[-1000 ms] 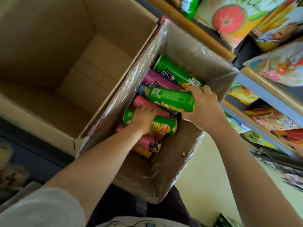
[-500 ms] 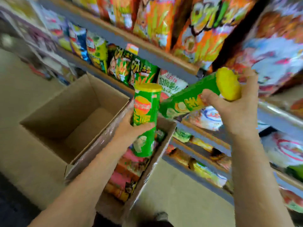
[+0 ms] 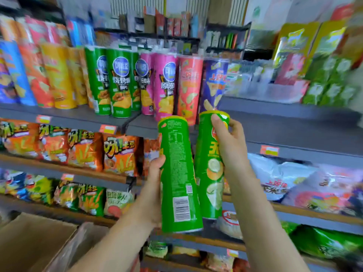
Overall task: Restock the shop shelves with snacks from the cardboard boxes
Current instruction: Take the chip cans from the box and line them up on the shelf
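**Two green cans are coming up from the box to the can shelf**

Head view: a second ago both hands were down in the box among the cans; half a second ago they were lifting out, the right can lying tilted. Now both cans are standing upright at the centre of the frame, just below the grey shelf (image 3: 275, 132) where the cans are kept. So the picking is done and, by my judgement, the placing is beginning.

The left hand (image 3: 152, 193) is grasping the left can (image 3: 179, 173) low on its side, barcode facing the camera. The right hand (image 3: 229, 146) is clenching round the upper part of the right can (image 3: 209, 173), fingertips at its rim. The two cans are nearly touching.

Counting: two cans in hand. On the shelf in the upper middle, roughly three green cans (image 3: 119, 83), two pink ones (image 3: 164, 85), one salmon can (image 3: 189, 85) and one purple can (image 3: 213, 83) are standing; blur is making the count uncertain. One cardboard box (image 3: 35, 244) is showing at lower left.
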A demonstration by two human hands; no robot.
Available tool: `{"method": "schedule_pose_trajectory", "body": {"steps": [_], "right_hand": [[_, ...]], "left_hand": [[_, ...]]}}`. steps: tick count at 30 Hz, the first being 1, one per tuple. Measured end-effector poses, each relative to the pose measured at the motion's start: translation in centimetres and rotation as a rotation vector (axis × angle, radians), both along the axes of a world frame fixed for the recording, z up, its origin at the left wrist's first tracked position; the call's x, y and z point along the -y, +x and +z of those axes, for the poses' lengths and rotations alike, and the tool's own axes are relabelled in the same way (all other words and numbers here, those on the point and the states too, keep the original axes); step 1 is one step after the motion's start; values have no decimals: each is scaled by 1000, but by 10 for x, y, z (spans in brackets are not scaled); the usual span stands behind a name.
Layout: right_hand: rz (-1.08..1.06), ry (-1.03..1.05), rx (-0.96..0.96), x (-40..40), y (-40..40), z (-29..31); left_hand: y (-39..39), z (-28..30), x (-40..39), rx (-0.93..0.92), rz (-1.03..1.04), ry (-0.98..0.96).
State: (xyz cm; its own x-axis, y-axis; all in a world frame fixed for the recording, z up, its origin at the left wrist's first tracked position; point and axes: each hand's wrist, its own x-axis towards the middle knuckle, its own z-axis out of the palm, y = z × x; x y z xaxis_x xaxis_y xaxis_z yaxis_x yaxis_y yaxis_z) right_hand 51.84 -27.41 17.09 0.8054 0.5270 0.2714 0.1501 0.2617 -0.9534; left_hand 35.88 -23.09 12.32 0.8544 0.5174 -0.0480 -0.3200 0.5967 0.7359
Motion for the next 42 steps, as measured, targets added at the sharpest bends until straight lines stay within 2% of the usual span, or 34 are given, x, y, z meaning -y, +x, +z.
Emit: {"method": "schedule_pose_trajectory", "body": {"steps": [3, 9, 14, 19, 22, 24, 28, 32, 37, 40, 42], "right_hand": [[-18, -47, -6, 29, 25, 0], [-39, -146, 4, 72, 53, -10], [-162, -117, 86, 85, 90, 13], [-335, 74, 272, 89, 140, 52], [-381, 47, 343, 79, 169, 61], [-361, -9, 358, 68, 185, 56], [-240, -183, 359, 56, 198, 32], [-122, -383, 438, 56, 205, 11], [-122, -481, 532, 47, 211, 6], [-47, -469, 542, 39, 207, 8], [8, -448, 554, 37, 203, 10]], "left_hand": [[38, 26, 23, 40, 3, -51], [94, 56, 37, 9, -51, 49], [137, 93, 31, -82, -104, 284], [181, 126, -13, 15, 200, 590], [207, 127, -33, -119, 410, 824], [225, 117, -40, -226, 479, 919], [252, 97, -39, -229, 498, 903], [262, 80, -44, -252, 518, 891], [261, 78, -44, -337, 462, 947], [259, 74, -47, -468, 416, 1010], [254, 68, -49, -489, 365, 987]]}}
